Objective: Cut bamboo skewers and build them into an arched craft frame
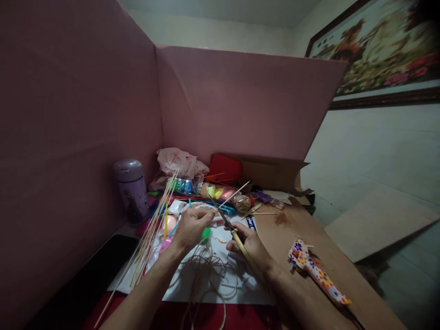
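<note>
My left hand [192, 227] is closed, pinching a thin wooden stick [237, 194] that points up and to the right. In my right hand [250, 247] is a pair of scissors [238, 238] with a yellowish handle. Their dark metal blades reach up to the stick, just right of my left fingertips. Whether the blades touch the stick I cannot tell. Below my hands, loose twine [215, 270] lies in tangled loops over a white sheet [254, 293] and hangs past its front edge.
Long thin sticks [154, 233] lean at left near a lilac bottle [130, 188]. Packs of coloured clay [220, 190] and a twine ball [242, 203] lie behind my hands. A floral-patterned, gun-shaped tool [319, 270] rests on cardboard [275, 243] at right. Pink panels [237, 101] rise behind.
</note>
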Action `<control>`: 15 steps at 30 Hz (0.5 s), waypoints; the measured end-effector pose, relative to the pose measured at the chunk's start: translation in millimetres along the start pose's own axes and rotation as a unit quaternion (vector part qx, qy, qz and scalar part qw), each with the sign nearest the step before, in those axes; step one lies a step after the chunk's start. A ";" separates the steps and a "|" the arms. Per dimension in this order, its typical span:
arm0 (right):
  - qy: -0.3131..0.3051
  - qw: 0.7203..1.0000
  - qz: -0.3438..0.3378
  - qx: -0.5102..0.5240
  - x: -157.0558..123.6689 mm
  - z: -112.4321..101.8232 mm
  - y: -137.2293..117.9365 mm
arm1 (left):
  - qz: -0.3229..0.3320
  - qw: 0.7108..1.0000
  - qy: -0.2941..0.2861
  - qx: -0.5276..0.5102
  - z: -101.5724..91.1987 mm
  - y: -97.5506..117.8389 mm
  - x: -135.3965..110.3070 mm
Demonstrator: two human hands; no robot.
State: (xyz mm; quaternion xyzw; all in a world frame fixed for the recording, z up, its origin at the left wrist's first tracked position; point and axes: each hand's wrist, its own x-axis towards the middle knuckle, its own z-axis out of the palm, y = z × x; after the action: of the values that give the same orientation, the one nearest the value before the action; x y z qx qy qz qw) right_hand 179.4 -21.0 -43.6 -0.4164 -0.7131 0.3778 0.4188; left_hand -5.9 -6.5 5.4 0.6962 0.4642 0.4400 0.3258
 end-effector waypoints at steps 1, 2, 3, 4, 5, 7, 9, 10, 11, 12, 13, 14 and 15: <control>0.002 1.000 0.005 0.006 0.0 0.7 0.2 | 0.005 1.000 0.005 0.027 -0.3 0.2 -0.3; 0.001 1.000 0.010 0.011 0.0 1.1 0.2 | 0.010 0.998 0.012 0.058 -0.2 0.2 -0.6; 0.001 1.000 0.014 0.016 0.0 1.4 0.1 | 0.015 0.995 0.023 0.091 0.3 -0.1 -0.9; 0.002 1.000 0.017 0.020 0.2 1.5 0.0 | 0.020 0.991 0.035 0.125 1.3 -0.8 -1.3; 0.005 1.000 0.018 0.023 0.4 1.4 0.0 | 0.026 0.985 0.047 0.161 2.6 -1.8 -1.8; 0.012 1.000 0.017 0.020 0.9 0.7 0.4 | 0.044 0.970 0.067 0.230 6.1 -4.9 -2.8; 0.014 1.000 0.014 0.016 1.3 -0.2 1.4 | 0.072 0.951 0.084 0.288 9.4 -8.8 -3.8; 0.013 1.000 0.014 0.017 1.4 -0.6 1.9 | 0.088 0.942 0.091 0.310 10.7 -10.6 -4.3; 0.011 1.000 0.014 0.020 1.5 -0.9 2.4 | 0.104 0.934 0.098 0.326 11.4 -12.2 -4.8; 0.010 1.000 0.013 0.024 1.5 -1.1 2.8 | 0.117 0.927 0.102 0.340 11.6 -13.3 -5.2; 0.009 1.000 0.013 0.026 1.4 -1.1 3.2 | 0.124 0.922 0.104 0.351 11.1 -13.8 -5.5; 0.007 1.000 0.012 0.026 1.2 -1.1 3.6 | 0.123 0.920 0.104 0.356 10.2 -13.8 -5.7; 0.006 1.000 0.010 0.023 1.0 -1.0 3.8 | 0.117 0.923 0.102 0.353 8.8 -13.3 -5.6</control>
State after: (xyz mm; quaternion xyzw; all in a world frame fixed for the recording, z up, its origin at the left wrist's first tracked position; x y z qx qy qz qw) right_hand 181.1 -18.6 -46.4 -0.4165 -0.6973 0.3956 0.4288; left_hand -3.6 -7.4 -11.3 0.7669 0.5351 0.3514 -0.0444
